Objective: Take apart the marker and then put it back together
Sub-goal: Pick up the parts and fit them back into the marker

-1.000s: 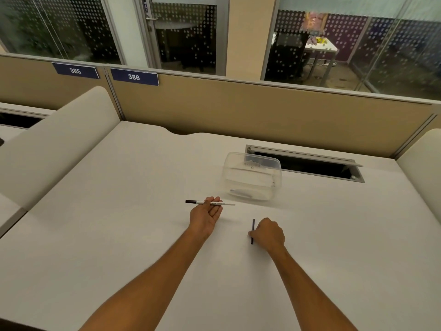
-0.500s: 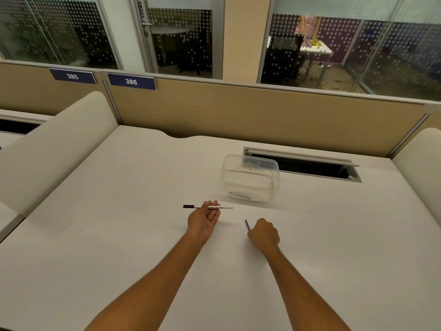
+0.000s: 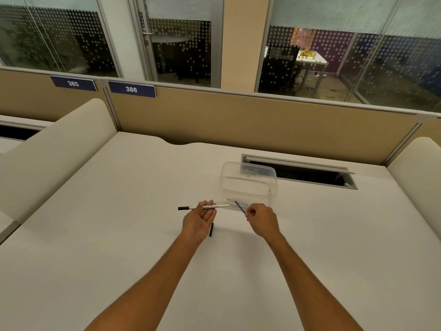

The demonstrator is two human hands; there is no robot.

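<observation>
The white marker barrel (image 3: 210, 207) with a dark tip at its left end lies level across the fingers of my left hand (image 3: 199, 220), palm up, above the white desk (image 3: 119, 235). My right hand (image 3: 261, 220) pinches a thin dark blue ink rod (image 3: 239, 206) that slants up and to the left, its upper end near the barrel's right end. A small black cap (image 3: 211, 229) lies on the desk just right of my left wrist.
A clear plastic container (image 3: 249, 185) stands right behind my hands. Behind it is an open cable slot (image 3: 298, 173) in the desk. A tan partition (image 3: 238, 120) bounds the far edge, and cream side panels (image 3: 47, 158) flank the desk.
My right hand has picked the ink rod up off the desk and carried it forward toward the barrel's right end. My left hand has kept the barrel nearly still.
</observation>
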